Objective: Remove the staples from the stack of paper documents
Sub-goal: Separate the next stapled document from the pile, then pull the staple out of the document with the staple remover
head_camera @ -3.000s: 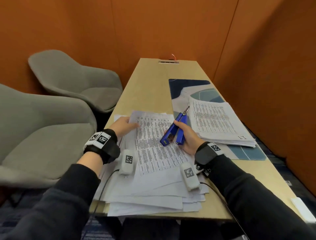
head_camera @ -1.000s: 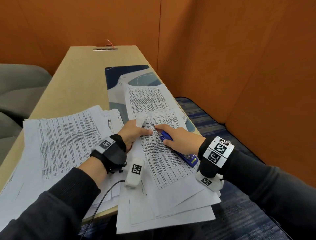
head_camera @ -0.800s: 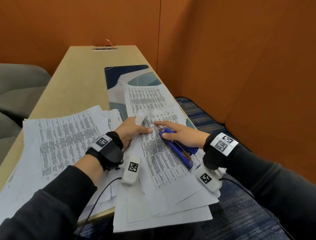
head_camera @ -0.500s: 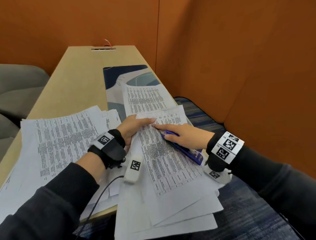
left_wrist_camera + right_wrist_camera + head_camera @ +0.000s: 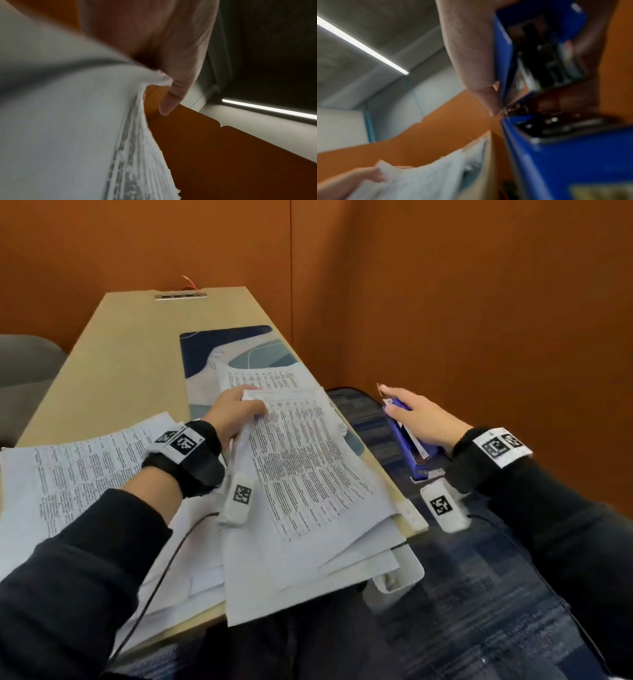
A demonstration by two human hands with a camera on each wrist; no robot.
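I am between staples. My left hand [image 5: 236, 412] pinches the top corner of a printed set of papers [image 5: 308, 474], thumb on the face and fingers curled underneath, lifting that corner off the pile near the right edge of the table [image 5: 126, 361]. The set overhangs the table's near edge toward my lap. In the left wrist view the pages fan loosely at that corner, and I see no staple there, though the blur makes it hard to be sure. My right hand [image 5: 418, 419] is well apart from the papers, out past the right edge of the table over the floor, fingers wrapped round the blue stapler [image 5: 411, 446], index finger stretched along its top toward the metal tip.

I judge one staple is just out and being carried clear; whether it clings to the tip I cannot tell. A second spread of papers [image 5: 78, 467] lies by the left edge.

Next I should shed any staple, set this bundle aside, take the next stapled set, and bring the tip back under its corner staple
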